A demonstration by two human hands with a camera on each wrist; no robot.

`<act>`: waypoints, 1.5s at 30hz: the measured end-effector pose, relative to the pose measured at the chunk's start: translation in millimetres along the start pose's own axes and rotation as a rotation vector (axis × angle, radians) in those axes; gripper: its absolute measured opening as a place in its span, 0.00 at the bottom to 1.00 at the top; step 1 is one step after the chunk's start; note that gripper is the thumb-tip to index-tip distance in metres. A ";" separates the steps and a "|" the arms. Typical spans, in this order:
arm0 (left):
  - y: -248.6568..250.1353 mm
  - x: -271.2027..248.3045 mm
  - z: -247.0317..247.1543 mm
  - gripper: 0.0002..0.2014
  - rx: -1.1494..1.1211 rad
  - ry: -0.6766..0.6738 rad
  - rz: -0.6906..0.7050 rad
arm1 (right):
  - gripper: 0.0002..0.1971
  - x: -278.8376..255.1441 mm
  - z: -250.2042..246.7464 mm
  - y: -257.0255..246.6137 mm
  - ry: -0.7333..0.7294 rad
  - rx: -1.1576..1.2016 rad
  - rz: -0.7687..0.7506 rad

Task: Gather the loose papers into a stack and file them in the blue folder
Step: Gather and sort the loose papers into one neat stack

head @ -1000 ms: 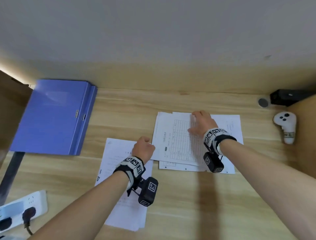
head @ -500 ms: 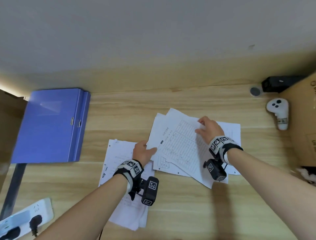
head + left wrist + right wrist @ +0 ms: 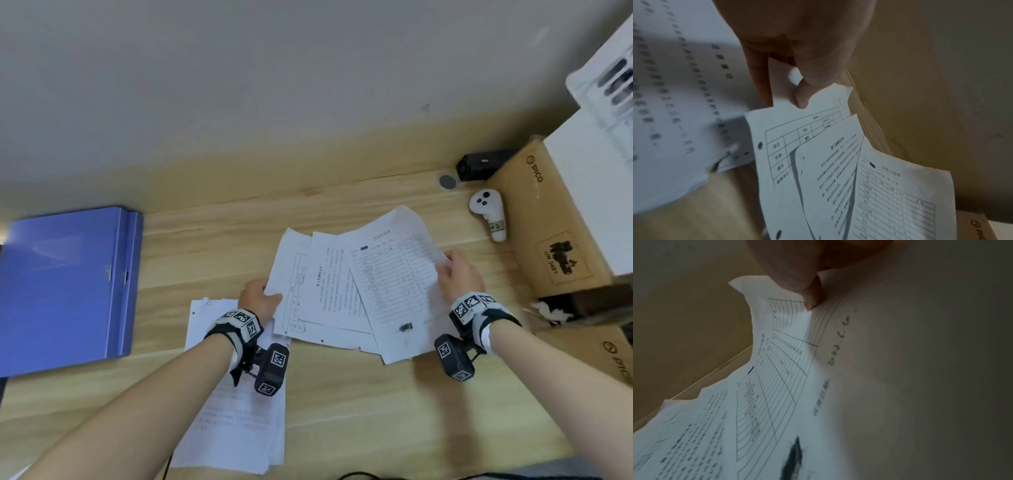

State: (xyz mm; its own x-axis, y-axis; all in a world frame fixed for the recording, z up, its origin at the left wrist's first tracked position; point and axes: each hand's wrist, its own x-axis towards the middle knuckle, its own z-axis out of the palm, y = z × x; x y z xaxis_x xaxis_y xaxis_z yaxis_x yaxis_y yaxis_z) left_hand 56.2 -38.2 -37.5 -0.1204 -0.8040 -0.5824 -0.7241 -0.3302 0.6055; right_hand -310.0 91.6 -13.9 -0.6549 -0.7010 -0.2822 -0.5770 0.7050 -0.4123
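Head view: left hand (image 3: 258, 298) pinches the left edge of the fanned papers (image 3: 356, 291) at frame centre; right hand (image 3: 457, 274) grips their right edge. Second paper pile (image 3: 239, 421) lies lower centre. Blue folder (image 3: 65, 287) lies closed, left.

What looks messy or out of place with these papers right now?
The held sheets are fanned askew, not squared, gripped by the left hand and right hand. Another pile lies on the desk. The blue folder sits closed.
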 end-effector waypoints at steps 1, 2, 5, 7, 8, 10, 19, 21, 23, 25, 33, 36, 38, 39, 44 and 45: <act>2.1 2.6 -2.3 0.08 0.032 -0.003 0.017 | 0.08 0.2 -2.4 2.5 -0.009 -0.008 0.005; 4.6 5.5 -4.6 0.08 0.058 -0.006 0.030 | 0.08 0.9 -3.9 5.2 -0.031 -0.007 -0.003; 13.5 16.1 -10.5 0.10 0.103 -0.022 0.070 | 0.06 3.4 -2.6 6.3 -0.192 0.038 -0.081; 20.4 23.8 -13.1 0.11 0.139 -0.045 0.103 | 0.05 4.1 3.1 0.5 -0.308 0.046 -0.139; 23.6 28.0 -13.7 0.11 0.158 -0.056 0.119 | 0.03 4.6 6.6 -4.6 -0.340 0.037 -0.169; 27.9 35.6 -13.2 0.11 0.189 -0.074 0.139 | 0.01 8.1 15.5 -16.8 -0.351 0.030 -0.210; 34.3 50.8 -2.7 0.08 0.227 -0.142 0.151 | 0.31 32.0 50.1 -42.4 -0.257 -0.268 -0.202; 35.3 51.9 -1.0 0.09 0.233 -0.140 0.154 | 0.30 35.5 47.7 -39.1 -0.307 -0.376 -0.197; 36.6 52.4 0.5 0.08 0.233 -0.129 0.157 | 0.25 37.8 44.1 -33.8 -0.320 -0.419 -0.194; 38.4 51.9 1.3 0.07 0.230 -0.117 0.156 | 0.17 37.0 37.4 -27.2 -0.303 -0.299 -0.153; 45.4 50.9 3.2 0.08 0.229 -0.079 0.146 | 0.12 40.1 -16.0 14.6 -0.116 -0.032 0.046; 55.3 50.1 6.9 0.05 0.222 -0.095 0.160 | 0.13 34.7 -23.0 6.7 -0.174 0.164 0.012; 61.4 50.5 11.8 0.02 0.218 -0.111 0.163 | 0.14 24.7 -20.2 -7.1 -0.275 0.255 -0.032; 63.0 51.5 15.5 0.03 0.210 -0.119 0.155 | 0.14 20.5 -14.8 -11.5 -0.325 0.257 -0.054; 69.8 53.9 35.6 0.17 0.118 -0.143 0.141 | 0.15 6.0 25.8 -29.3 -0.348 0.066 -0.066; 70.4 54.1 38.2 0.17 0.113 -0.149 0.158 | 0.18 3.5 33.0 -33.3 -0.330 0.016 -0.061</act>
State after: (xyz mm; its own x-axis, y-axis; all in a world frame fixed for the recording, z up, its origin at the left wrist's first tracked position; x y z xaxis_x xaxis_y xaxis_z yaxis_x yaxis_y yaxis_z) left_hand -27.3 -86.1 -47.1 -0.3311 -0.7569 -0.5635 -0.7586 -0.1416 0.6360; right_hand -277.0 62.2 -29.7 -0.4245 -0.7410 -0.5204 -0.6008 0.6605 -0.4503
